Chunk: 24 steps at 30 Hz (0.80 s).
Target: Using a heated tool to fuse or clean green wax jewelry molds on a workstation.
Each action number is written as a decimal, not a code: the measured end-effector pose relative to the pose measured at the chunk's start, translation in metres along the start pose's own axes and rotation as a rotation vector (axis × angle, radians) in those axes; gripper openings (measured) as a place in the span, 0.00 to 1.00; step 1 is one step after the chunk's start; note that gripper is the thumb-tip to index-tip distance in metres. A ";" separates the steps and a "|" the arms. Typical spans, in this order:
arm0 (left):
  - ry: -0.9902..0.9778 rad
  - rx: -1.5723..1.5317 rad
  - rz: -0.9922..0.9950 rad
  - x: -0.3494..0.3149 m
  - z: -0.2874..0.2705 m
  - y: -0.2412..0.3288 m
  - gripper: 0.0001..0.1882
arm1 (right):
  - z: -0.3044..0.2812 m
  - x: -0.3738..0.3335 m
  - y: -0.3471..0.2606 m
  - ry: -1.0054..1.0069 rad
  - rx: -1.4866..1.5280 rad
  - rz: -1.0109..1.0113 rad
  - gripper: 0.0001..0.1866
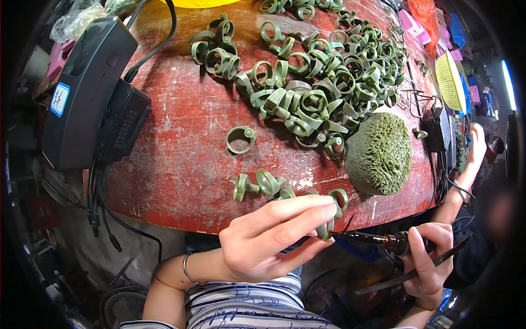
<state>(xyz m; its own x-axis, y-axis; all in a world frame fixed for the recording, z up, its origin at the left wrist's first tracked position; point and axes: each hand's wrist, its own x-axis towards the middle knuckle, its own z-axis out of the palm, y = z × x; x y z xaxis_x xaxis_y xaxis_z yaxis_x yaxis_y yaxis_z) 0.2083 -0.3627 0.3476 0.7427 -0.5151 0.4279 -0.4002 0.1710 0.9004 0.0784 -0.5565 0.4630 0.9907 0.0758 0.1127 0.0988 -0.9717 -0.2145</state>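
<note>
Pinching green waxy ring (325, 230) in left hand (268, 236), near edge of worn red counter (181, 153); right hand (430, 260) grips glossy brown pen-shaped tool (378, 240), flat dark strip (383, 285). Best brace ring, light tip.

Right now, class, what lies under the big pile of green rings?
The red table shows around the green rings and through some gaps; anything else beneath is covered and cannot be seen.
</note>
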 end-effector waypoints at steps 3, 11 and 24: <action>0.005 -0.003 -0.005 0.000 0.000 0.000 0.21 | 0.000 -0.002 0.000 0.017 -0.014 -0.002 0.19; 0.011 -0.023 -0.034 -0.003 0.002 -0.001 0.22 | 0.005 -0.014 0.008 0.092 0.001 0.102 0.18; -0.020 0.030 -0.074 -0.003 0.002 0.001 0.22 | 0.052 -0.045 0.029 0.261 0.141 0.523 0.21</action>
<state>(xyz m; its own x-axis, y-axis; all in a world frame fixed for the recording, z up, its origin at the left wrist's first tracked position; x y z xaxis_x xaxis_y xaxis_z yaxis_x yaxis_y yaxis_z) 0.2044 -0.3625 0.3472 0.7602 -0.5421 0.3581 -0.3605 0.1065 0.9266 0.0412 -0.5767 0.4010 0.8572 -0.4792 0.1885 -0.3664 -0.8248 -0.4306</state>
